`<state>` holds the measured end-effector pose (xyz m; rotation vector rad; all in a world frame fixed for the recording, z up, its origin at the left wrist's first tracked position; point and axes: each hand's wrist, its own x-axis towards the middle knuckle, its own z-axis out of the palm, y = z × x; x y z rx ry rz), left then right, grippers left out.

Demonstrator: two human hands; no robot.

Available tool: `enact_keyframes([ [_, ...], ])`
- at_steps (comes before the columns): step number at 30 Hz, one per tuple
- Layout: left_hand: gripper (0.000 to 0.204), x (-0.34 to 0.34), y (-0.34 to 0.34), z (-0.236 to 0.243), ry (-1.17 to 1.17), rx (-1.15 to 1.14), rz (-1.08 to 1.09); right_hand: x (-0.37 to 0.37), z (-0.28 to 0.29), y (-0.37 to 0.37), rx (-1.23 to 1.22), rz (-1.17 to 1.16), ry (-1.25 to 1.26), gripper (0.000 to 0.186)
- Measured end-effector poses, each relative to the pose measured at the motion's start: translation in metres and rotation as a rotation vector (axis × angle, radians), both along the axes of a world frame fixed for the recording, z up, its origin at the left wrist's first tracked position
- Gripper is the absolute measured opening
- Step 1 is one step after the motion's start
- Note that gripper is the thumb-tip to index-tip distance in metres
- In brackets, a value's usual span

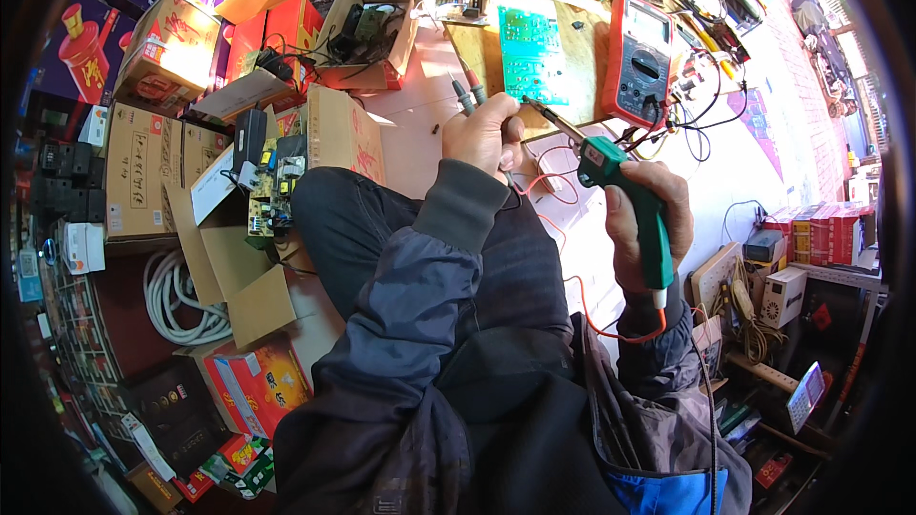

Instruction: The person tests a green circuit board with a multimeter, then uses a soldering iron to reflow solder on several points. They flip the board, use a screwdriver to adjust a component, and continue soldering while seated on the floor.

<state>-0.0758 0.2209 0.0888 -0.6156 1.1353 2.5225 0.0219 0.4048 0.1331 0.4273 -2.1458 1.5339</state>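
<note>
My left hand (485,138) is closed around a pair of multimeter probes, the black probe (463,95) and the red probe (476,86), whose handles stick out above the fist. My right hand (653,215) is wrapped around the grip of a green gun-shaped soldering iron (603,164). Its metal tip points up and left, ending by the lower edge of a green circuit board (530,50); whether it touches I cannot tell. The circuit board lies on a wooden board (480,48). Right of it, a red-framed multimeter (637,62) rests face up.
Cardboard boxes (345,138) and an open carton of cables (367,29) crowd the left side. A bare power-supply board (277,181) sits by my left knee. A coiled white cable (181,300) lies farther left. Red boxes (830,234) stand on a shelf at right.
</note>
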Motion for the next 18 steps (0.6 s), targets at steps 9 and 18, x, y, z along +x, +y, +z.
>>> enact_keyframes([
  [9, 0.014, -0.0004, 0.0014, 0.0006, -0.025, -0.006, 0.019, 0.0014, 0.0018, -0.0004, -0.019, -0.015, -0.041, 0.029],
  [18, 0.015, 0.0001, 0.0019, -0.0013, -0.014, -0.009, 0.023, -0.0006, 0.0, -0.0006, 0.023, -0.052, 0.014, 0.03],
])
